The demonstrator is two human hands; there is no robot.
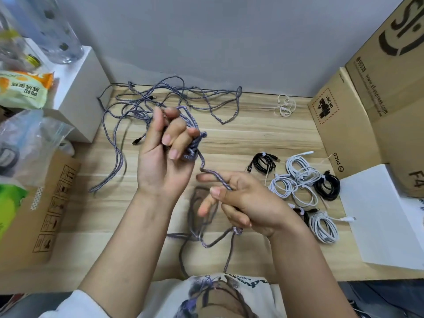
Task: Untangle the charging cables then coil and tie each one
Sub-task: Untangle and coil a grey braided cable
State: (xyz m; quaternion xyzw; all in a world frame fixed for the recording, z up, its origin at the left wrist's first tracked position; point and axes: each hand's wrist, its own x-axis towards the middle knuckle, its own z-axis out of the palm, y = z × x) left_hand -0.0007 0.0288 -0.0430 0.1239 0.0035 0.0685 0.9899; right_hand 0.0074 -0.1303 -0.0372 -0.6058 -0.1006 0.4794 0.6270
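A purple-grey braided cable [213, 173] runs between my two hands above the wooden table [263, 136]. My left hand [165, 154] is raised, palm toward me, with several turns of that cable wound around its fingers. My right hand [238, 203] sits lower and to the right, pinching the cable's free run between thumb and forefinger. Slack from it loops down toward my lap [206, 239]. A tangle of the same braided cables [142, 102] lies at the back left of the table. Coiled and tied white and black cables [302, 180] lie at the right.
White earphones [284, 106] lie at the back right. Cardboard boxes [367, 111] wall the right side, with a white box [380, 216] in front of them. At the left are another white box [80, 92], bags, a snack packet and a cardboard box [39, 216].
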